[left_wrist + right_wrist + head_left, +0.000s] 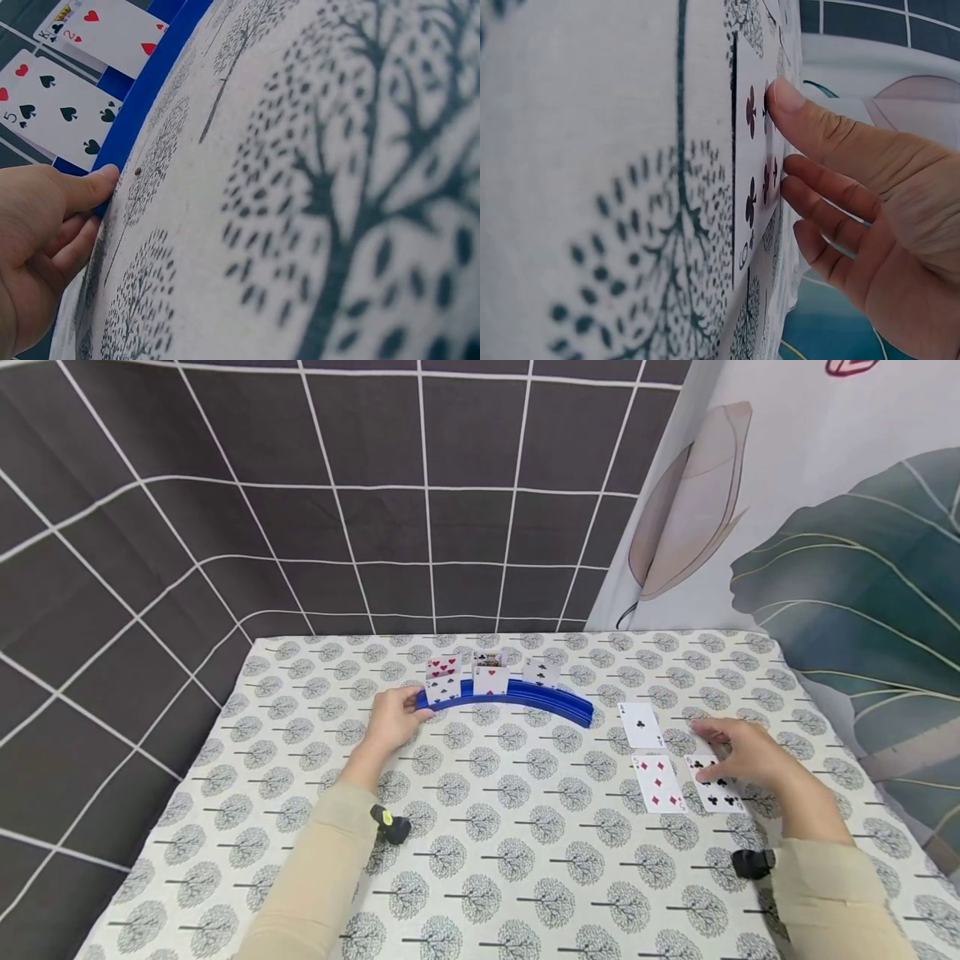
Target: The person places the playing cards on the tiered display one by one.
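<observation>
My left hand (393, 718) pinches the left end of a curved blue playing-card holder (557, 700), thumb in front, as the left wrist view shows. A five of spades (64, 112) stands in it before a hearts card (442, 665); a two of hearts (491, 681) stands before a king (486, 658). Another black-suited card (540, 672) leans farther right. My right hand (752, 753) is over a clubs card (717, 795) lying face up on the table, thumb at its face and fingers loosely bent by its far edge. Whether they touch it I cannot tell.
Face up beside the clubs card lie a diamonds card (658, 785) and, farther back, an ace of clubs (641, 727). A tree-patterned cloth (480, 860) covers the table. Behind it hang a dark gridded curtain (375, 527) and a leaf-printed one (825, 485).
</observation>
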Demonstrator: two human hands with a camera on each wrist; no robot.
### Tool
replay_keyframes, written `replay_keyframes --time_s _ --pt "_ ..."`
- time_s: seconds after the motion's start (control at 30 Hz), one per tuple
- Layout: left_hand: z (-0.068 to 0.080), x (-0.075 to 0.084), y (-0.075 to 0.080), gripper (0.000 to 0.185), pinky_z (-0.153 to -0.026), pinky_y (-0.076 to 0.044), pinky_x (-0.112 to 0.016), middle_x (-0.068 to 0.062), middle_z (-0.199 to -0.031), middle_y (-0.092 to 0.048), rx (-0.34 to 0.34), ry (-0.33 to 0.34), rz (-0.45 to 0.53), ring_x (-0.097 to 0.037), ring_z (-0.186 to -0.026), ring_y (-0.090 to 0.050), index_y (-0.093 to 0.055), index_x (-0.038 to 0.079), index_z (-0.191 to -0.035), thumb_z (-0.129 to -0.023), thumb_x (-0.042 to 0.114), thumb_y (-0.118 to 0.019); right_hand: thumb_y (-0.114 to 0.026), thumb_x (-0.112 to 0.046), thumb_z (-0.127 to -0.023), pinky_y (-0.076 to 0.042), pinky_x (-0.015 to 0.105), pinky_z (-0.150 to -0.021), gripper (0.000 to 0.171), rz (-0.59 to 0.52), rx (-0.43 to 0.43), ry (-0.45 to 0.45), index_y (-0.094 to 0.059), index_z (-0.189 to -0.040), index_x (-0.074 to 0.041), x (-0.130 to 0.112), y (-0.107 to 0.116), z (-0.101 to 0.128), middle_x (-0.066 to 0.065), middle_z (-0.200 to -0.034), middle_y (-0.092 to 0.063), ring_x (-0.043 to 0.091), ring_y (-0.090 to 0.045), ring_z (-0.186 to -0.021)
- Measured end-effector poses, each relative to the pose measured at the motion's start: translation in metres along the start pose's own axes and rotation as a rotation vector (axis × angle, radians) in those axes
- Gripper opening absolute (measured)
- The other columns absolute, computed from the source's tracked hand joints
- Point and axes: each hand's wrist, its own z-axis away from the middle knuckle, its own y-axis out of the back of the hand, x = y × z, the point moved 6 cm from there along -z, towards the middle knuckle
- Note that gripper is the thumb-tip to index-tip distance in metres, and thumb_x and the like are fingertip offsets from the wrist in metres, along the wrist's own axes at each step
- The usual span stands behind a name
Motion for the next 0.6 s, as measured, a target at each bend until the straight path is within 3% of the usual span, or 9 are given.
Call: replay_keyframes --time_s 0.2,0.33,0.47,0.6 --pt "-0.0001 0.0004 -0.0002 0.056 -0.099 -0.058 -0.038 -0.028 -0.127 -0.064 -0.007 0.009 0.013 -0.036 -0.114 -0.067 -0.058 -0.004 -0.136 -0.086 0.009 -0.08 -0.096 -0.02 -0.062 -0.056 0.055 -0.086 0.071 0.026 0.013 0.021 -0.064 -0.119 0.008 -0.0021 -0.001 0.0007 0.019 -0.102 -0.068 0.035 -0.063 -0.093" --pt "-0.0001 0.0012 0.0002 0.056 -0.098 -0.058 -0.037 -0.027 -0.127 -0.065 -0.002 0.008 0.01 -0.036 -0.114 -0.068 -0.059 -0.004 -0.136 -0.086 0.009 -0.08 -0.095 -0.023 -0.066 -0.058 0.046 -0.081 0.064 0.038 0.008 0.02 -0.066 -0.115 0.005 -0.0019 -0.0005 0.0014 0.013 -0.099 -0.067 0.028 -0.063 -0.09" --pt "-0.0003 0.0016 0.0008 0.055 -0.098 -0.058 -0.038 -0.027 -0.126 -0.065 0.005 0.004 0.003 -0.036 -0.113 -0.068 -0.06 -0.004 -0.135 -0.086 0.009 -0.081 -0.095 -0.031 -0.063 -0.057 0.047 -0.081 0.07 0.037 -0.002 0.001 -0.066 -0.116 0.003 0.0015 0.0004 0.0039 0.013 -0.099 -0.066 0.028 -0.061 -0.09" --pt "-0.0002 0.0006 0.0007 0.055 -0.099 -0.058 -0.038 -0.028 -0.127 -0.064 0.002 0.004 0.002 -0.037 -0.114 -0.067 -0.059 -0.004 -0.135 -0.086 0.009 -0.08 -0.096 -0.037 -0.057 -0.051 0.031 -0.069 0.074 0.016 -0.042 -0.004 -0.064 -0.112 0.001 0.0042 -0.0026 0.0068 0.007 -0.089 -0.058 0.02 -0.052 -0.08"
